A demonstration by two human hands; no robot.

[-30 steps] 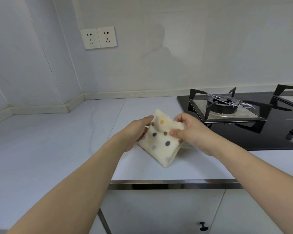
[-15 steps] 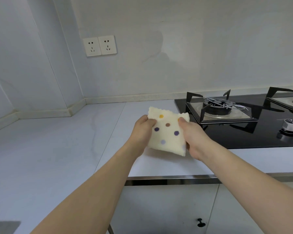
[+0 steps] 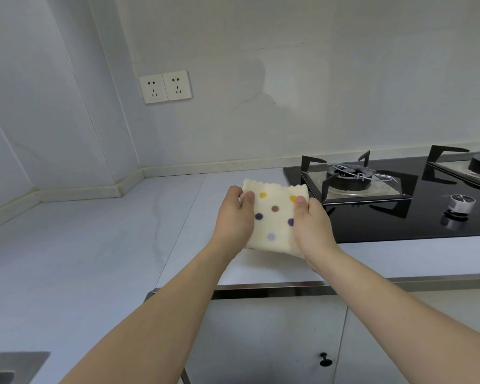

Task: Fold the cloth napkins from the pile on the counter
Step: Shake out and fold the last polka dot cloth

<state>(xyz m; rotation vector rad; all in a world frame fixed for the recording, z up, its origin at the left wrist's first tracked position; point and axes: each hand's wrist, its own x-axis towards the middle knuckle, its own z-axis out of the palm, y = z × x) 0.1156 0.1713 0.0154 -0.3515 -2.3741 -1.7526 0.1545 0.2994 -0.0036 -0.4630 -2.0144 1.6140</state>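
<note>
1. The napkin (image 3: pixel 272 217) is soft, fuzzy cream cloth with dots.
2. The surface (image 3: pixel 81 245) looks smooth, matt pale stone.
3. The hob (image 3: pixel 399 217) is glossy black glass; its edge trim (image 3: pixel 288 288) is shiny metal.

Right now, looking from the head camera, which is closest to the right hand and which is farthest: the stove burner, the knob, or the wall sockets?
From the right hand, which holds the dotted napkin:
1. Stove burner, just up and to the right, on the black stovetop.
2. Knob, farther right on the stovetop.
3. Wall sockets, up on the wall to the left, past the counter.
</note>
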